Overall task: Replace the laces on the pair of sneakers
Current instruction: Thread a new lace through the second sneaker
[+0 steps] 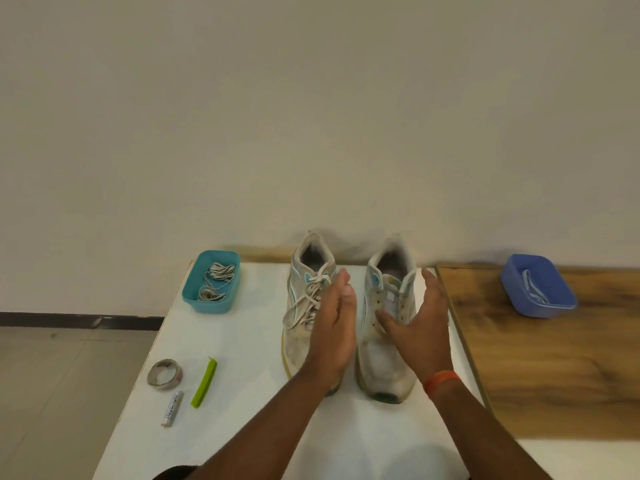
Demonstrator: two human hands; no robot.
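Note:
Two worn white sneakers stand side by side on the white table, toes toward me. The left sneaker [301, 306] carries a white lace tied in a bow. The right sneaker [384, 306] has bare eyelets and no lace. My left hand [334, 327] hovers with straight fingers between the two shoes, partly covering the left one. My right hand [420, 323] is spread open over the right shoe's outer side; I cannot tell whether it touches. A teal tub [194, 299] at the left holds bundled whitish laces [216, 282]. A blue tub [519, 299] at the right holds a pale lace [535, 289].
A tape roll [165, 373], a green clip [204, 382] and a small white battery [172, 408] lie on the table's front left. A wooden board [536, 358] adjoins the white table [242, 341] on the right. A plain wall stands right behind the shoes.

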